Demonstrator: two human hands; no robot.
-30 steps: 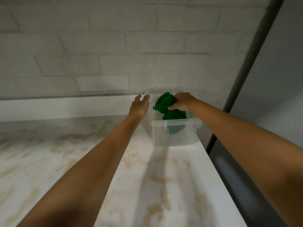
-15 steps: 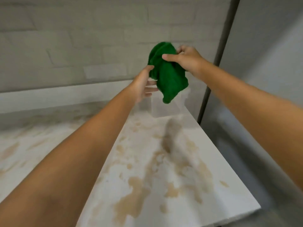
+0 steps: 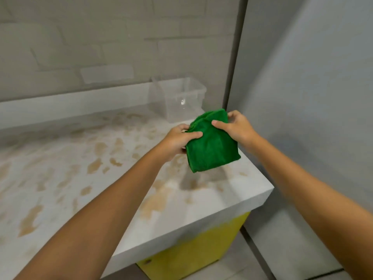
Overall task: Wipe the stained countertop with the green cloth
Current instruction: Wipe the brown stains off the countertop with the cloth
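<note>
Cloth [image 3: 212,146] now lower, underside hidden

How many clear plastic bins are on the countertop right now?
1. The clear plastic bin sits at the back right corner of the countertop, against the wall, beyond the green cloth. It looks empty. No others in view.
</note>
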